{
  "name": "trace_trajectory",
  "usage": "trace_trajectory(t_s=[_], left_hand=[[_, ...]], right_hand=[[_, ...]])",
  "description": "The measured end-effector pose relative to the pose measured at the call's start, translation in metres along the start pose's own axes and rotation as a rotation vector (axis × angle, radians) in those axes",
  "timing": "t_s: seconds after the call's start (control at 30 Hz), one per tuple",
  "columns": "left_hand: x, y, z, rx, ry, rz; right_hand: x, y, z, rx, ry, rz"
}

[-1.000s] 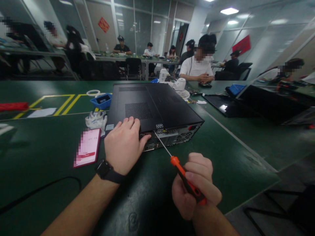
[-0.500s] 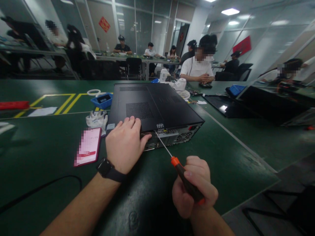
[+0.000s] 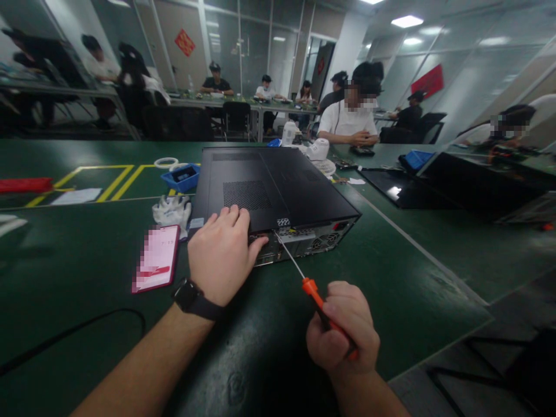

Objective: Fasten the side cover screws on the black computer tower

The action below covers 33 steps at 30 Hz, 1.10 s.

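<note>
On green counter (image 3: 425, 289), centre: black computer case (image 3: 275, 185), lying flat, rear panel (image 3: 299, 246) facing the near side. Left hand (image 3: 221, 249) open, palm down over the near edge of the case, fingers nearly together and pointing forward, thumb out sideways along the rear edge; bracing, by the look of it, with nothing gripped. Right hand (image 3: 347, 324) curled into a fist around the handle of an orange-and-black screwdriver (image 3: 309, 285), in front of the case, apparently clear of the counter.

Main risk: tip slipping off sideways, likely from a slanted push or poor seating. Possible result: scratched casing or a jab to the left thumb, just beside the tip. Also possible: case sliding away under a hard push. Seating of tip: too small to tell.

Bearing of screwdriver: tip away and leftward, at the rear panel's upper edge; butt end back and rightward. Long axis diagonal, oblique to that edge. Long axis of case: seemingly near to far, but foreshortened.

Left of case: pink phone (image 3: 157, 259), white glove (image 3: 169, 211).
</note>
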State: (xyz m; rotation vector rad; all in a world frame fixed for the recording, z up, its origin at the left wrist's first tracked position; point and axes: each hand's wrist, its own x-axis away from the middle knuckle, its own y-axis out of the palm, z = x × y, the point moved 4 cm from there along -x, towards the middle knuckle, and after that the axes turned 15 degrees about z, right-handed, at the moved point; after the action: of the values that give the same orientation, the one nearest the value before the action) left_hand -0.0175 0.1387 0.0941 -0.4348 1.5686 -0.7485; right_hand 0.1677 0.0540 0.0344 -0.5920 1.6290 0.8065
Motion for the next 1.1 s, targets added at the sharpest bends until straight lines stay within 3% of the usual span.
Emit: trace_trajectory(t_s=[0.2,0.4,1.1], left_hand=[[0.0009,-0.0002,-0.0006,-0.004,-0.001,0.000],[0.0002,-0.0002,-0.0007,0.002,-0.010,-0.004],[0.0022,0.0022,-0.0009,-0.004,0.004,0.001]], right_hand=[[-0.0003,0.0010,-0.0015,0.011,0.058,0.006],[-0.0006,0.0000,-0.0010,0.010,-0.012,0.037],[0.0004,0.0022,0.0000,-0.010,0.037,0.024]])
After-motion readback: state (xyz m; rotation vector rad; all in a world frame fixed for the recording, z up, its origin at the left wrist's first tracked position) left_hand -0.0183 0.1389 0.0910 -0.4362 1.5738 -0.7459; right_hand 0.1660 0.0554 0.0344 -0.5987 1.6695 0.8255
